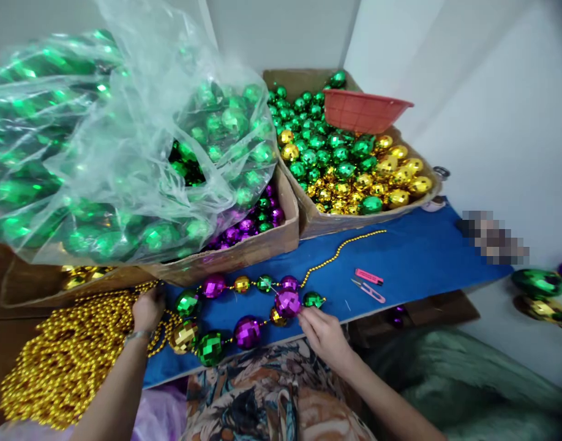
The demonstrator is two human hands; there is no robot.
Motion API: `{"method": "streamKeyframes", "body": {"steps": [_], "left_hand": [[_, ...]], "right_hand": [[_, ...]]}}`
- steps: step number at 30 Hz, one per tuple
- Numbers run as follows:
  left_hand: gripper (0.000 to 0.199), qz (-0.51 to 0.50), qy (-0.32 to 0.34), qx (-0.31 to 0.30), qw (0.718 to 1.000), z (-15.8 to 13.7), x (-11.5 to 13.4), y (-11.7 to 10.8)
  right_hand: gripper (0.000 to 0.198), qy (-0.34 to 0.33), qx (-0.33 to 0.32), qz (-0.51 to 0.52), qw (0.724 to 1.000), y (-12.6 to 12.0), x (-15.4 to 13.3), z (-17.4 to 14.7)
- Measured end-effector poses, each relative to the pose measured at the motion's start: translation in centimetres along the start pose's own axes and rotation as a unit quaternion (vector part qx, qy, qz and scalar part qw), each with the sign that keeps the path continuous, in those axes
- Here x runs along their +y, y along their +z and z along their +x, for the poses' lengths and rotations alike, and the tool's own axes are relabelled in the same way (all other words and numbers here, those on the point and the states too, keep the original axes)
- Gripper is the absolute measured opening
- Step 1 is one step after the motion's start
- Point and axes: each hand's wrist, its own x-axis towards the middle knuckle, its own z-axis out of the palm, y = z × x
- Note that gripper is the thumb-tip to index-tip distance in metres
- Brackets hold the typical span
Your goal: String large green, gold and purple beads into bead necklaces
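A string of large faceted balls in purple (247, 332), green (211, 348) and gold (185, 336) lies in a loop on the blue tabletop (267, 263). My right hand (325, 339) is closed at the right end of the loop, its fingertips pinched against a purple ball (288, 302). Closed over small gold bead strands (70, 355), my left hand (147, 310) is at the left end of the table; its fingertips are partly hidden. One thin gold bead strand (338, 251) trails from the loop toward the back right.
Thread snips (369, 291) and a pink cutter (369, 277) lie right of the loop. Behind stand cardboard boxes (244, 248) of coloured balls, one under a clear plastic bag (138, 122). A red basket (366, 111) rests on the right box. A pixelated patch covers the table's right end.
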Motion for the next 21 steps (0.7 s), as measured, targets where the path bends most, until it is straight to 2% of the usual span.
{"method": "streamKeyframes", "body": {"steps": [4, 7, 8, 9, 10, 11, 13, 17, 21], "left_hand": [[0.021, -0.126, -0.04, 0.02, 0.991, -2.5, 1.5, -1.1], [0.032, -0.272, -0.048, -0.011, 0.961, -5.7, 4.9, -1.6], [0.034, -0.394, -0.068, -0.048, 0.916, -6.9, 6.5, -1.7], [0.038, -0.497, -0.097, -0.096, 0.857, -8.1, 8.2, -1.7], [0.04, -0.561, -0.119, -0.148, 0.806, -9.3, 10.0, -1.6], [0.04, -0.602, -0.136, -0.19, 0.764, -10.4, 11.8, -1.4], [0.038, -0.641, -0.153, -0.25, 0.709, -12.2, 14.8, -0.9], [0.034, -0.658, -0.153, -0.321, 0.664, -14.2, 18.2, 0.6], [0.031, -0.659, -0.148, -0.353, 0.648, -14.8, 19.1, 1.7]], "right_hand": [[0.022, 0.005, -0.014, 0.009, 1.0, -0.3, -0.2, 0.0], [0.023, 0.005, -0.027, 0.017, 0.999, 0.0, -0.6, 0.1], [0.024, 0.004, -0.032, 0.017, 0.999, 0.2, -0.8, 0.1], [0.025, 0.002, -0.037, 0.015, 0.999, 0.5, -0.9, 0.1], [0.025, -0.002, -0.042, 0.01, 0.999, 0.7, -1.1, 0.1], [0.026, -0.008, -0.048, 0.002, 0.999, 0.9, -1.2, 0.0], [0.027, -0.021, -0.057, -0.019, 0.998, 1.0, -1.5, -0.1], [0.03, -0.026, -0.055, -0.061, 0.996, 0.6, -1.6, -0.5], [0.029, -0.013, -0.049, -0.08, 0.996, 0.2, -1.5, -1.0]]}}
